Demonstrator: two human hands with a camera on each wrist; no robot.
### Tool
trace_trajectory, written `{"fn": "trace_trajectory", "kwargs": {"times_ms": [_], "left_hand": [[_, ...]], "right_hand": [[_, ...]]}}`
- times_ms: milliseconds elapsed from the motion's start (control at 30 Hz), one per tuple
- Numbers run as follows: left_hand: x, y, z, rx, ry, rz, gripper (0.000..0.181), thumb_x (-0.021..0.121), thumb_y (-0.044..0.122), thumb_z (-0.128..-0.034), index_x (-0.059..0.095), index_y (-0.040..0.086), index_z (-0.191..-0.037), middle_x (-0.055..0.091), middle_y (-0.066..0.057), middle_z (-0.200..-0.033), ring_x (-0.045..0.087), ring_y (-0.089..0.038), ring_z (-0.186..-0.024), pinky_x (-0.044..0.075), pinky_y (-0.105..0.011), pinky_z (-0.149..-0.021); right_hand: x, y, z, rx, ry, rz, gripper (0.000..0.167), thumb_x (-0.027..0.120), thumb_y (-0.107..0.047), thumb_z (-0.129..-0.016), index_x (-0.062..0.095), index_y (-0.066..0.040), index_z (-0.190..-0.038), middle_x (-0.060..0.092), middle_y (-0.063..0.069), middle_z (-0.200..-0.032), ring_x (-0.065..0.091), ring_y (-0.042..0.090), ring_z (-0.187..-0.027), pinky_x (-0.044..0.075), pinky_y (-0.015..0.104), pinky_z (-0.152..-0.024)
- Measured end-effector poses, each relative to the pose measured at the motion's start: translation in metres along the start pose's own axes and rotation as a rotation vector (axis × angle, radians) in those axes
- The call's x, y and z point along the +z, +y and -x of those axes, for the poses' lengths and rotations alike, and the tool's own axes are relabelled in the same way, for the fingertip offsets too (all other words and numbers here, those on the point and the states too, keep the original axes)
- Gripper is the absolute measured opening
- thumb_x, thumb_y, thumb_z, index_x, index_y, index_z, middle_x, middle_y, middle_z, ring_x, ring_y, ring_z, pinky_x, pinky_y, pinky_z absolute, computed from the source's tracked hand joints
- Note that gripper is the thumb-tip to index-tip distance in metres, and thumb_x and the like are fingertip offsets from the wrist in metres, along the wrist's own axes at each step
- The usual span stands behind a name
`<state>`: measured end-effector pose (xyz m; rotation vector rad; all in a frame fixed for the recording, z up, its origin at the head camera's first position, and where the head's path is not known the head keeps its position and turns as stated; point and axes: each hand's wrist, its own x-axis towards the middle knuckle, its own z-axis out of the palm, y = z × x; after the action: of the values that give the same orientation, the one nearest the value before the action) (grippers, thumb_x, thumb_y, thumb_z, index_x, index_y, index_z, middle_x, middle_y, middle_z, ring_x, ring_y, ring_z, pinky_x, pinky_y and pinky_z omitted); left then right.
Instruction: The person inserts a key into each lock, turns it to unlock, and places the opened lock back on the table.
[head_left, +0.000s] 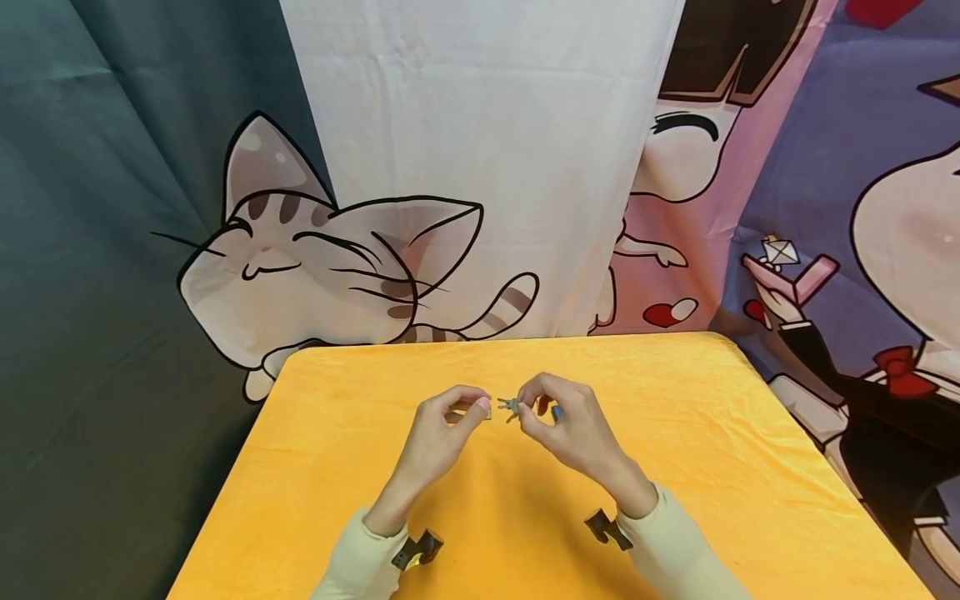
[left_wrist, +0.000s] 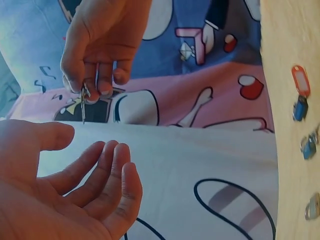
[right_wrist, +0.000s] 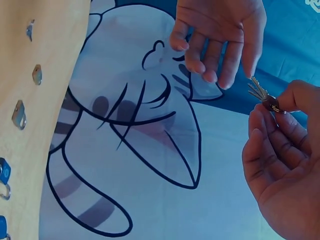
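My right hand (head_left: 573, 425) pinches a small bunch of keys (head_left: 510, 406) between thumb and fingers. Several silver keys (right_wrist: 257, 91) fan out from its fingertips in the right wrist view, with a dark piece at the pinch. Facing it from the left, my left hand (head_left: 442, 433) is held up with its fingers bent loosely. In the left wrist view a gap shows between thumb and fingers of the left hand (left_wrist: 95, 185), with nothing in it. The keys (left_wrist: 83, 105) hang from the right hand (left_wrist: 107, 45), apart from the left.
On the yellow table (head_left: 330, 467) lie small padlocks: a blue one (head_left: 557, 412) behind my right hand, others such as a silver one (right_wrist: 19, 115) in a row in the right wrist view. A red tag (left_wrist: 301, 81) lies near a blue padlock (left_wrist: 300, 108). Printed curtains (head_left: 480, 125) hang behind.
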<state>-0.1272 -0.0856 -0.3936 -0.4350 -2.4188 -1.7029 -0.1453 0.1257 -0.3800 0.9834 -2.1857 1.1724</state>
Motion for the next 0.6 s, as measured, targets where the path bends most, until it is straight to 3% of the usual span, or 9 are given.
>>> {"fn": "trace_trajectory", "kwargs": {"times_ms": [233, 600], "left_hand": [[0.003, 0.008, 0.002, -0.031, -0.034, 0.08, 0.018, 0.062, 0.032, -0.0974, 0.072, 0.017, -0.103, 0.072, -0.001, -0.097, 0.067, -0.012, -0.091, 0.055, -0.028, -0.084], [0.004, 0.012, 0.005, -0.046, -0.056, 0.134, 0.02, 0.062, 0.03, -0.0971, 0.073, 0.013, -0.098, 0.071, -0.005, -0.092, 0.067, -0.017, -0.087, 0.054, -0.027, -0.086]], "right_hand": [[-0.001, -0.009, 0.001, -0.036, 0.007, -0.025, 0.017, 0.068, -0.003, -0.083, 0.061, -0.018, -0.083, 0.068, -0.002, -0.081, 0.058, 0.003, -0.07, 0.052, 0.027, -0.059], [0.0, -0.011, 0.005, -0.069, 0.007, -0.067, 0.018, 0.066, 0.0, -0.083, 0.061, -0.017, -0.084, 0.068, 0.0, -0.082, 0.057, 0.003, -0.07, 0.052, 0.027, -0.058]]}}
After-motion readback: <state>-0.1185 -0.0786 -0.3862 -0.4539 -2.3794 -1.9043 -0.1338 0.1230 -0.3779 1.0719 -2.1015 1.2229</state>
